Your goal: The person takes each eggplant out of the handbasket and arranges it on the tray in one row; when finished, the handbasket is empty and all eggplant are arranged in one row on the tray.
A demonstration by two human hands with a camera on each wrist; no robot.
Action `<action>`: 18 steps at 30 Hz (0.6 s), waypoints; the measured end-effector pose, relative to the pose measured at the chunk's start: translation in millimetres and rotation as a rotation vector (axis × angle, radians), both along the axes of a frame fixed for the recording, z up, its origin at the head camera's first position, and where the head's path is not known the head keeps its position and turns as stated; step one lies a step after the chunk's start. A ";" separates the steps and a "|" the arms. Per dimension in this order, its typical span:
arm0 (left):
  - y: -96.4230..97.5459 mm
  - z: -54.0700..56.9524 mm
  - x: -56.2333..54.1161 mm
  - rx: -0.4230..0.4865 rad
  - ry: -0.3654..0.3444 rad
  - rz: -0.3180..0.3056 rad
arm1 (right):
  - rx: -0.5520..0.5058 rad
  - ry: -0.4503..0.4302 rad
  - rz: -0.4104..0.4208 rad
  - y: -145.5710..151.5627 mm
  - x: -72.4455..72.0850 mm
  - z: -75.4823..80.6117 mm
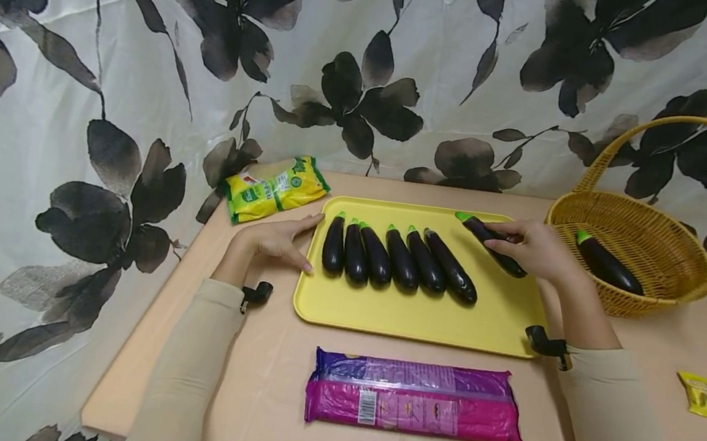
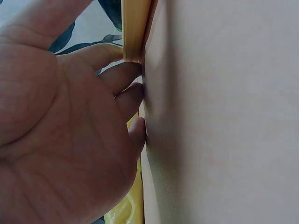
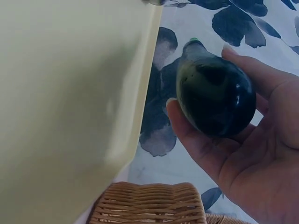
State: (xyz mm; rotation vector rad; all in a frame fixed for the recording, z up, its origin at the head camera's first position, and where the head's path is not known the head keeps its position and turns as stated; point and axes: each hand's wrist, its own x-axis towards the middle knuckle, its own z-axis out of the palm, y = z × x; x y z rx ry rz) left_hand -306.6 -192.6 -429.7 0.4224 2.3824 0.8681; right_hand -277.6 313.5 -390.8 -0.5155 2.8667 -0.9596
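My right hand holds a dark purple eggplant between thumb and fingers over the right part of the yellow tray. In the right wrist view the same eggplant shows its rounded end, held off the tray's surface. Several more eggplants lie side by side on the tray, green stem ends toward the back. At the tray's left rim rests my left hand, its fingers extended and holding nothing. The left wrist view shows its palm and fingertips beside the tray edge.
A wicker basket with a tall handle stands right of the tray, one eggplant inside. A yellow-green packet lies behind my left hand. In front lies a long purple-pink package; a small yellow sachet sits far right.
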 end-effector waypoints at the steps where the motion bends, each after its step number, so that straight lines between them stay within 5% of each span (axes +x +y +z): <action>1: -0.1 0.0 0.1 -0.001 0.001 -0.003 | 0.002 -0.004 0.010 -0.6 0.2 -0.5; 18: -0.2 -0.4 0.9 0.004 -0.011 0.004 | 0.066 -0.059 0.121 -8.3 -2.8 -15.4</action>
